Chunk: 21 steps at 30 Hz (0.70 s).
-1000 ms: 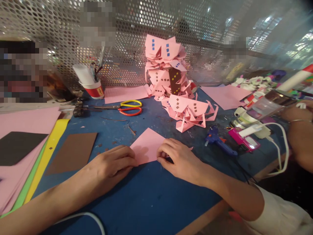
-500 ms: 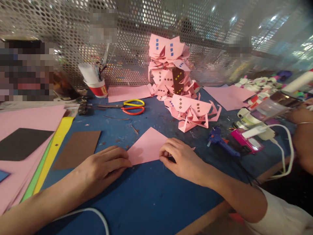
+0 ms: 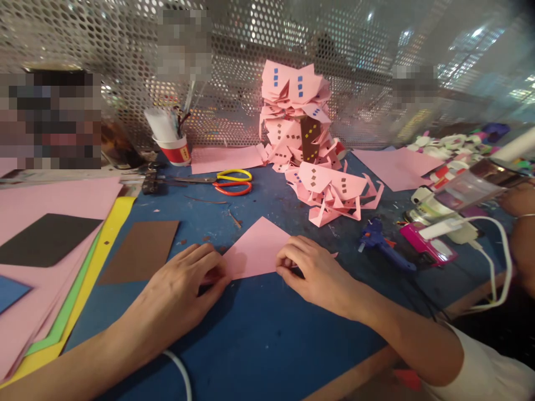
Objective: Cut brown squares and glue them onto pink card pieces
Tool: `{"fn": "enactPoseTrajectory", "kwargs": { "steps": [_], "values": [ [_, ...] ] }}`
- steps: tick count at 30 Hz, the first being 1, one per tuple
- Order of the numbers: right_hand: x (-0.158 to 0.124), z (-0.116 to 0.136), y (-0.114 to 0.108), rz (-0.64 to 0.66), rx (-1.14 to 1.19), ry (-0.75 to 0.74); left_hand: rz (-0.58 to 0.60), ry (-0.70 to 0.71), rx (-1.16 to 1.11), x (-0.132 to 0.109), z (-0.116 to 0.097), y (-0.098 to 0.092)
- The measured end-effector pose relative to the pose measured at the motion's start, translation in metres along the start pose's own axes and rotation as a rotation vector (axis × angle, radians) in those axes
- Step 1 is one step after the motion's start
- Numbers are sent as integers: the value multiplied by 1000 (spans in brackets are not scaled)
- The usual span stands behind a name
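A folded pink paper (image 3: 258, 250) lies on the blue table between my hands, its peak pointing away from me. At its left corner, my left hand (image 3: 188, 284) has its thumb and fingers closed on the edge. My right hand (image 3: 311, 270) pinches the paper near its right corner, fingers curled; a small pink tip shows beyond the knuckles. Behind the paper stands a stack of folded pink pieces (image 3: 292, 122) with blue and brown squares, and a lower pink cluster (image 3: 334, 189) sits in front of it.
Scissors (image 3: 232, 182) lie left of the stack. A blue glue gun (image 3: 384, 245) and a pink device (image 3: 430, 245) are at the right, with a white cable. Brown card (image 3: 144, 250) and coloured sheets (image 3: 79, 195) lie left. A person's arm (image 3: 524, 239) shows at the far right.
My left hand has arched up, its thumb now apart from the palm while its fingertips stay at the paper's left corner. The view has shifted slightly, moving the scene rightward.
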State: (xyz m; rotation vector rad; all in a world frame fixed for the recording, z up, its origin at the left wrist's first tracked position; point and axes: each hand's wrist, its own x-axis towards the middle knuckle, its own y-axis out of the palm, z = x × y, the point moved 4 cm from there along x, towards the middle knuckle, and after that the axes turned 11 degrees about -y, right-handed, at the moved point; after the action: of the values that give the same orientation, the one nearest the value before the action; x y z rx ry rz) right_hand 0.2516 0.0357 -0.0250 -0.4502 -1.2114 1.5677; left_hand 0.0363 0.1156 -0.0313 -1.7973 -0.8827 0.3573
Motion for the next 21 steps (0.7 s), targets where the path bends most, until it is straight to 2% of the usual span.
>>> {"fn": "enactPoseTrajectory", "kwargs": {
  "steps": [8, 15, 21],
  "values": [
    [0, 0, 1, 5, -11, 0, 10, -112, 64, -2, 13, -2],
    [-1, 1, 1, 8, -16, -4, 69, -201, 158, 1, 6, -3],
    [-1, 0, 1, 9, -16, -4, 114, -199, 159, 0, 12, -5]
  ]
}}
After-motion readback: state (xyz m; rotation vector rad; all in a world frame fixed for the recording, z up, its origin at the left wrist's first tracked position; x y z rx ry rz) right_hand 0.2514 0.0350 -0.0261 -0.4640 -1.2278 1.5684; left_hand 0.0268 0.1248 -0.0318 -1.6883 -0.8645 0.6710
